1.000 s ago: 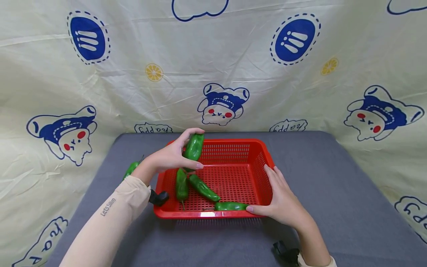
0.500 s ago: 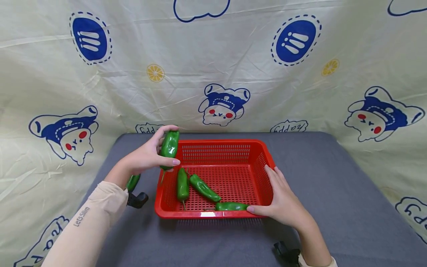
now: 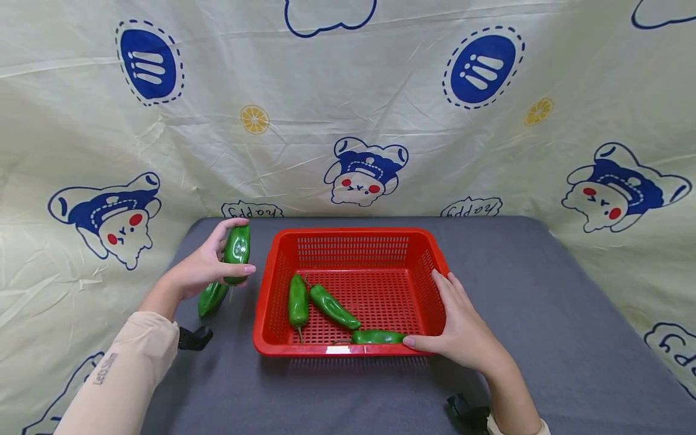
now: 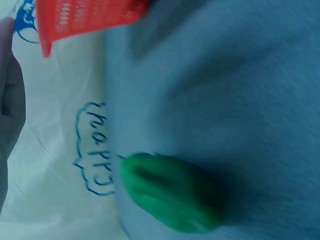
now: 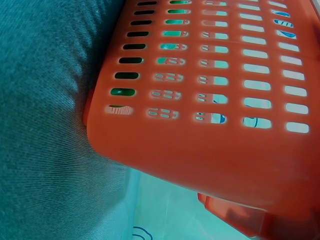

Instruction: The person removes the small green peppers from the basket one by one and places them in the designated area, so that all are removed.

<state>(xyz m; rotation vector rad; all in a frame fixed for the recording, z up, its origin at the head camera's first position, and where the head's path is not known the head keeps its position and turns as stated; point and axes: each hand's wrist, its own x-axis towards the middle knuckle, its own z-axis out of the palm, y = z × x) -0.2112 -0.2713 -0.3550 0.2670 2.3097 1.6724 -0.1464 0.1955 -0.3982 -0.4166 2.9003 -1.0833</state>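
Note:
My left hand [image 3: 209, 266] pinches a green pepper [image 3: 237, 248] between thumb and fingers, above the table left of the red basket [image 3: 348, 350]. Partly behind that hand, a second green pepper [image 3: 212, 299] lies on the table. The left wrist view shows a blurred green pepper [image 4: 170, 192] on the cloth and part of the left hand [image 4: 11, 100] at the edge. Inside the basket lie three more peppers: one upright at left [image 3: 298, 302], one slanted [image 3: 333, 307], one along the front [image 3: 377, 337]. My right hand [image 3: 464, 329] grips the basket's front right corner.
A grey cloth [image 3: 544, 338] covers the table, with grey surface on both sides of the basket. Behind it hangs a pale printed curtain [image 3: 304, 163]. Close up in the right wrist view stands the slotted basket wall [image 5: 165, 135].
My left hand has carried a pepper from over the basket's back left corner out to the left, above the table. My right hand and the basket stay put.

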